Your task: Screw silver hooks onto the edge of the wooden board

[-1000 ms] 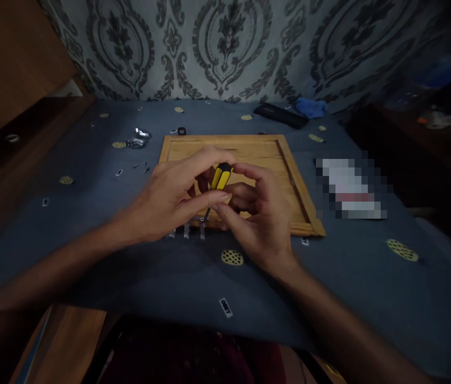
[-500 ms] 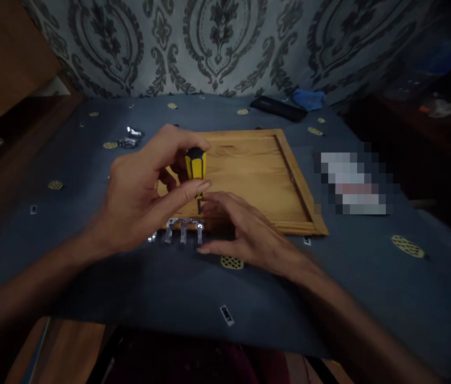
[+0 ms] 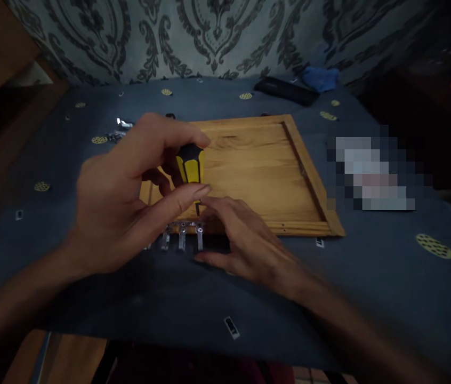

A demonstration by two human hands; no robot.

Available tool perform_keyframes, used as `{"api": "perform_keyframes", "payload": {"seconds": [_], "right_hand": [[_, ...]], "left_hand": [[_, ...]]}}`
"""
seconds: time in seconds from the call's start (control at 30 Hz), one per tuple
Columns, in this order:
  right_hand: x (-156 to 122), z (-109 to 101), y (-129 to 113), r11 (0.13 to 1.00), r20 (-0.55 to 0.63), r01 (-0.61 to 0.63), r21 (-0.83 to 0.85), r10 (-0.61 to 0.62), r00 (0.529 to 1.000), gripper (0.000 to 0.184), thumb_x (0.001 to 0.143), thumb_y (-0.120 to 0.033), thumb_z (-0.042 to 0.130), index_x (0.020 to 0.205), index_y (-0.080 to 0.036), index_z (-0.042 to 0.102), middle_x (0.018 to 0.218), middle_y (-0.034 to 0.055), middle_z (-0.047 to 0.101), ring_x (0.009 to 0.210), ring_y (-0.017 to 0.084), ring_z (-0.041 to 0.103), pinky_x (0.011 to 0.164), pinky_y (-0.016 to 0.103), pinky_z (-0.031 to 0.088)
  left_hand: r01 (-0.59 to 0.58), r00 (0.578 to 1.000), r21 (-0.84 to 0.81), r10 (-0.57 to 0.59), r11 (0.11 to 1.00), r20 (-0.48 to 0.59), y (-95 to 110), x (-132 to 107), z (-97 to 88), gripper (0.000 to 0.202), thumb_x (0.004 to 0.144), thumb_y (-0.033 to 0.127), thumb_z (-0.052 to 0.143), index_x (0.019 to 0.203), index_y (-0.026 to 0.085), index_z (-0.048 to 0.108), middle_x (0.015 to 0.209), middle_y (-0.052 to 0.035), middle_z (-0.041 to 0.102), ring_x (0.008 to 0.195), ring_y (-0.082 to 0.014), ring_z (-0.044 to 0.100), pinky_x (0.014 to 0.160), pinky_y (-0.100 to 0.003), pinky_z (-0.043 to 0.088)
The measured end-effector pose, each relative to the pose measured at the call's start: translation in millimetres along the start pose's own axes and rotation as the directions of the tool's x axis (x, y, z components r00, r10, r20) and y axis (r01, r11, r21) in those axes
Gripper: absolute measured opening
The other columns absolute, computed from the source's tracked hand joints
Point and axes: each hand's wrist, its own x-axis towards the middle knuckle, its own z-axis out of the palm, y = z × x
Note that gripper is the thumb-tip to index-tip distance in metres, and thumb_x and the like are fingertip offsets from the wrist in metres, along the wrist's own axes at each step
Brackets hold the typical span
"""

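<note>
Going left to right: we have the left hand grasping the yellow-and-black screwdriver by its handle, long axis near upright, shaft pointing down toward the rightmost metal hook at the near edge of the wooden panel. Tip contact, we can't tell. Right hand, fingers and thumb spread, sits just right of that hook, nearer it than the left hand.

Right hand lowered beside metal fittings; screwdriver more upright.
</note>
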Motion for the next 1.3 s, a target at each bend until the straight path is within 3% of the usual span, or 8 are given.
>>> {"api": "perform_keyframes", "payload": {"seconds": [0.2,0.43,0.7,0.8,1.03,1.3], "right_hand": [[0.1,1.7,1.1,0.999,-0.015,-0.038,0.012,0.038,0.999,0.087,0.076,-0.029,0.089,0.146,-0.018,0.038,0.113,0.0105,0.066,0.104,0.029,0.066,0.090,0.047,0.057],[-1.5,5.0,2.0,0.996,-0.027,-0.070,0.063,0.071,0.997,0.084,0.077,-0.030,0.087,0.147,-0.025,0.041,0.113,0.0078,0.066,0.104,0.028,0.066,0.091,0.047,0.058],[-0.2,2.0,-1.6,0.994,0.003,-0.088,0.059,0.088,0.996,0.084,0.077,-0.026,0.087,0.146,-0.023,0.040,0.119,0.0108,0.065,0.112,0.030,0.065,0.094,0.049,0.058],[0.7,2.8,-1.3,0.995,0.002,-0.087,0.058,0.087,0.996,0.084,0.077,-0.027,0.087,0.146,-0.021,0.041,0.122,0.0127,0.065,0.114,0.031,0.064,0.095,0.050,0.058],[0.0,3.6,2.4,0.996,-0.008,-0.062,0.061,0.063,0.998,0.081,0.078,-0.029,0.086,0.145,-0.023,0.040,0.121,0.0113,0.066,0.108,0.030,0.065,0.092,0.049,0.058],[-0.2,4.1,2.2,0.995,-0.008,-0.066,0.073,0.066,0.998,0.081,0.079,-0.031,0.085,0.145,-0.025,0.040,0.125,0.0123,0.064,0.112,0.031,0.065,0.093,0.050,0.058]], "left_hand": [[-0.082,0.994,-0.013,0.083,0.997,0.075,0.2,3.5,-2.0,0.023,0.096,0.027,0.069,0.116,0.024,0.058,0.102,0.0024,0.066,0.074,-0.0074,0.063,0.062,-0.020,0.059],[0.074,0.993,-0.113,-0.062,0.991,0.103,3.6,1.2,-0.9,0.024,0.092,0.029,0.073,0.114,0.030,0.063,0.103,0.0013,0.069,0.077,-0.0122,0.065,0.065,-0.028,0.061],[0.151,0.987,-0.071,-0.146,0.986,0.069,10.5,-0.2,-2.0,0.029,0.088,0.027,0.078,0.114,0.027,0.065,0.111,0.0042,0.072,0.086,-0.0114,0.069,0.066,-0.025,0.064],[0.081,0.996,-0.139,-0.075,0.987,0.046,6.9,-1.0,0.9,0.030,0.088,0.024,0.078,0.115,0.025,0.067,0.109,0.0033,0.072,0.081,-0.0102,0.068,0.065,-0.023,0.064],[0.026,0.998,-0.093,-0.021,0.995,0.055,3.2,0.1,2.6,0.029,0.088,0.026,0.078,0.115,0.027,0.066,0.104,0.0040,0.070,0.073,-0.0083,0.064,0.061,-0.020,0.062],[0.044,0.997,-0.105,-0.038,0.993,0.063,5.4,-1.8,2.4,0.028,0.089,0.024,0.077,0.115,0.025,0.067,0.104,0.0038,0.070,0.074,-0.0083,0.067,0.063,-0.021,0.060]]}}
